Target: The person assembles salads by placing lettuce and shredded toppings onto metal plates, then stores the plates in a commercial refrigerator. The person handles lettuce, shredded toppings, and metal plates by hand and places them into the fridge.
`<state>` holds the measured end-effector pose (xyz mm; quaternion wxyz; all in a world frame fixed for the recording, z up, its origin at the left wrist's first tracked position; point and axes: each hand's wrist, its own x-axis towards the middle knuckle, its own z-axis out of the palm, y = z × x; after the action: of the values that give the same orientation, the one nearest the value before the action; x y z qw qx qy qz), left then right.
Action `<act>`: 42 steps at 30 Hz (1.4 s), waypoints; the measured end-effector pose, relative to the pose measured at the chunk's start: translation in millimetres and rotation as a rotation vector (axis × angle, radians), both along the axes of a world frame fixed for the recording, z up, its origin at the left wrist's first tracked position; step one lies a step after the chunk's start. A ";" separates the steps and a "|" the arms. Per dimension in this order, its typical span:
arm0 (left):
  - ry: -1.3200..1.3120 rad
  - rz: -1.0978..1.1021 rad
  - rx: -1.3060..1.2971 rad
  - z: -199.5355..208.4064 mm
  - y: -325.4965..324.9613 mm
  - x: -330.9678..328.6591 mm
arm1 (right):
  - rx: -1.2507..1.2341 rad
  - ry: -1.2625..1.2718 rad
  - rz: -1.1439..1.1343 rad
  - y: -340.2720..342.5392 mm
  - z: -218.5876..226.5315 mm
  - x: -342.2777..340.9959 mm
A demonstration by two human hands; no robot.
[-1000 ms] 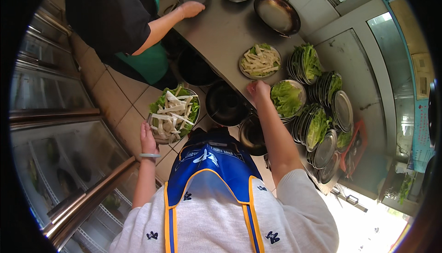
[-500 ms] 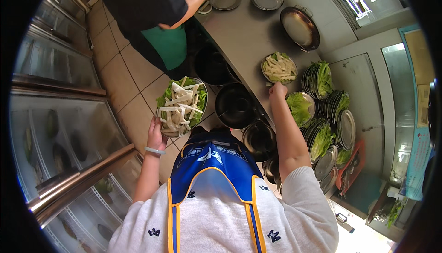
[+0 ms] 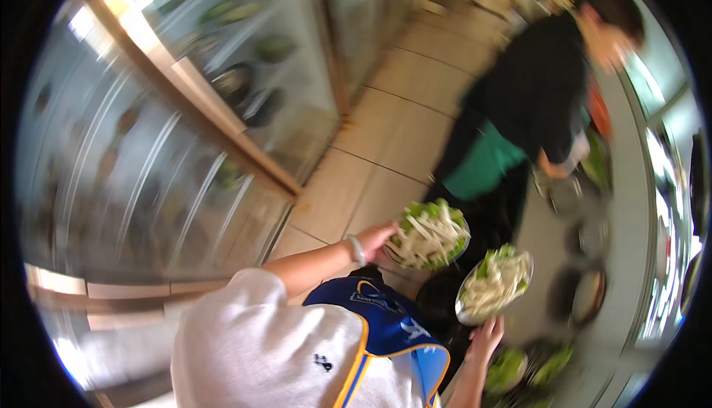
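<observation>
My left hand [image 3: 377,239] holds a metal plate of green leaves and white vegetable strips [image 3: 429,235] out over the tiled floor. My right hand [image 3: 486,336] holds a second metal plate of the same greens and white strips [image 3: 495,286] from underneath, just right of the first. Both plates ride level in front of my blue apron [image 3: 386,326]. The picture is blurred by motion.
A person in a black top and green apron [image 3: 519,111] stands at the steel counter [image 3: 630,185] on the right. Dark bowls [image 3: 586,297] and plates of greens [image 3: 519,367] sit on the counter. Glass-door refrigerators [image 3: 185,133] line the left side.
The view has swung left toward the refrigerators. My right hand, which was at the counter plates, now carries a second plate of vegetables. My left hand still holds its plate.
</observation>
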<state>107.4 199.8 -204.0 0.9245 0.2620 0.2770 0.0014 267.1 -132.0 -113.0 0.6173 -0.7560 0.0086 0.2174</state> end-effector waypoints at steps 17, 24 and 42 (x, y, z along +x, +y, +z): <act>0.133 0.826 0.214 114.1 -133.3 -6.6 | -0.051 -0.076 1.673 51.9 67.7 105.1; 0.004 1.095 -0.033 164.9 -172.3 14.7 | 0.055 0.070 2.028 115.4 74.7 154.2; 0.216 1.386 0.021 176.6 -200.1 38.1 | 0.289 0.173 2.030 330.9 139.2 158.3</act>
<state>145.5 -0.3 -27.4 0.6752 0.0324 0.4705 0.5672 425.4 198.9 26.2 0.2250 -0.3072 -0.6163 0.6894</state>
